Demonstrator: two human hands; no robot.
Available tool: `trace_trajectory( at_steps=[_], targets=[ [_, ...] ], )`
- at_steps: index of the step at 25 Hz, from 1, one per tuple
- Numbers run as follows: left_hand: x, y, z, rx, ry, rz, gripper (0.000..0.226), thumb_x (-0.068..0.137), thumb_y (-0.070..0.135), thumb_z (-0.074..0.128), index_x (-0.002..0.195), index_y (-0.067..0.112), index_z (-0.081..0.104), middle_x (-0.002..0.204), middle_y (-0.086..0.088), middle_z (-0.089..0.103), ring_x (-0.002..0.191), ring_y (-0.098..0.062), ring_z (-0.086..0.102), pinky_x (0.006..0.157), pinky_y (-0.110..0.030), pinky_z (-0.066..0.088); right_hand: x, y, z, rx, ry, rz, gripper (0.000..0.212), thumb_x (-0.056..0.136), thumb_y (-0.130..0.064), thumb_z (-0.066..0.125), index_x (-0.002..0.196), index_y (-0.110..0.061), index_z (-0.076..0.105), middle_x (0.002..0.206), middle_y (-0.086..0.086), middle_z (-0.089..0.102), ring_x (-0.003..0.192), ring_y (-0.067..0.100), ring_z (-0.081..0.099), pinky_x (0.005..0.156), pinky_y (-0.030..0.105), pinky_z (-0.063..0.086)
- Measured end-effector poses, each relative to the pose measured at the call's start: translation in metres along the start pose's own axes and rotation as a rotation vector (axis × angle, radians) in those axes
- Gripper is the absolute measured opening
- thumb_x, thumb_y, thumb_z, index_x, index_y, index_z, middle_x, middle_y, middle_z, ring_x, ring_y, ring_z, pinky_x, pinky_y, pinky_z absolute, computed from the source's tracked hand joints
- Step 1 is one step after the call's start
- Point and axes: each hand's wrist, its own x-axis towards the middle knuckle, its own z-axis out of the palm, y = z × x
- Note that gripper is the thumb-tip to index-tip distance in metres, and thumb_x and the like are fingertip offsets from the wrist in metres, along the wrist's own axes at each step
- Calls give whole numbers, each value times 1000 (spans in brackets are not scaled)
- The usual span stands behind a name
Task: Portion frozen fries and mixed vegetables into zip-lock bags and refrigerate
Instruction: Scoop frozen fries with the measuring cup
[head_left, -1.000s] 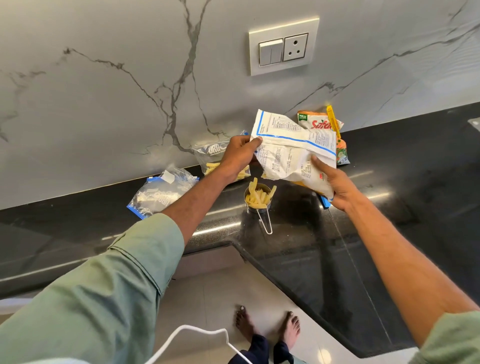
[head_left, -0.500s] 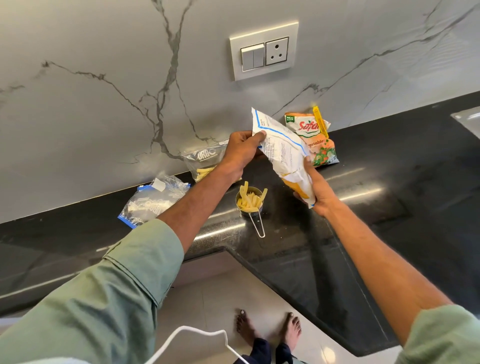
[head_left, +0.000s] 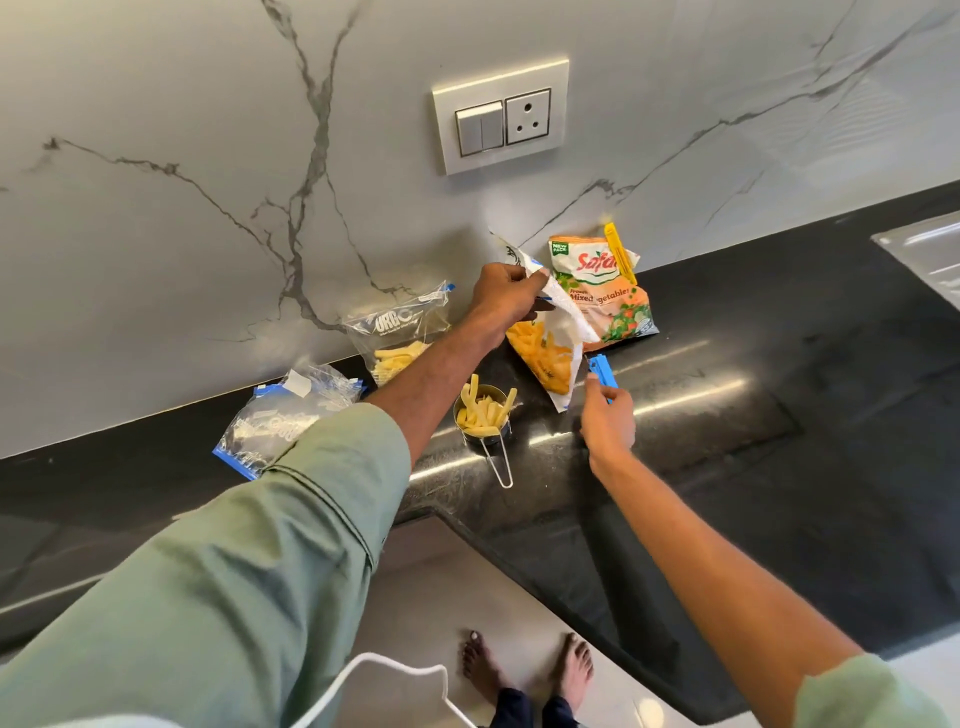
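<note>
The left hand (head_left: 506, 299) has its fingers curled round the crumpled top of the fries bag (head_left: 550, 358), which hangs below the knuckles with its lower corner at or just above the counter (head_left: 727, 441); I cannot tell whether it touches. The right hand (head_left: 608, 426) pinches a blue clip (head_left: 602, 370) between thumb and fingers, and the clip's far end sits just beside the bag's right edge. Below the left wrist stands a metal cup (head_left: 483, 415) heaped with fries, wire handle pointing toward the person. Left of that wrist a zip bag (head_left: 400, 338) with fries in it leans on the wall, and further left lies a heap of empty zip bags (head_left: 280, 415). Behind the left fingertips stands the veg pack (head_left: 602, 296), closed with a yellow clip (head_left: 618, 254). The fries bag looks like thin, soft film, likely slick from frost, with loose stiff pieces sagging into its bottom, so the weight probably sits low and will swing. It is best held at the gathered neck, as the left fingers do, with the film folded flat before the clip goes across. A clip set on a bunched fold may slide off. The fries themselves look brittle; squeezing the belly of the bag could snap them.
</note>
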Motion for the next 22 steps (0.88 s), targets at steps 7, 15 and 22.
trace_trajectory(
  at_steps=[7, 15, 22],
  targets=[
    [-12, -32, -39, 262, 69, 241, 43, 106, 51, 45, 102, 16, 71, 82, 2, 77, 71, -15, 74, 69, -30, 60, -76, 15, 12, -267, -450, -32, 72, 95, -81, 37, 104, -17, 68, 80, 2, 78, 67, 17, 77, 55, 28, 59],
    [-28, -165, -220, 609, 793, -145, 65, 84, 52, 77, 127, 12, 47, 128, -16, 57, 118, -35, 56, 94, -46, 45, -85, 17, 37, -277, -695, -34, 24, 107, -32, 57, 113, -10, 64, 83, 6, 78, 59, 16, 68, 53, 26, 56],
    [-31, -197, -208, 1044, 469, -295, 109, 68, 86, 67, 146, 17, 36, 148, -21, 42, 137, -44, 43, 107, -59, 36, -71, 19, 36, -282, -633, -84, 20, 107, -31, 58, 111, -13, 67, 82, 6, 76, 58, 13, 63, 52, 24, 52]
  ],
)
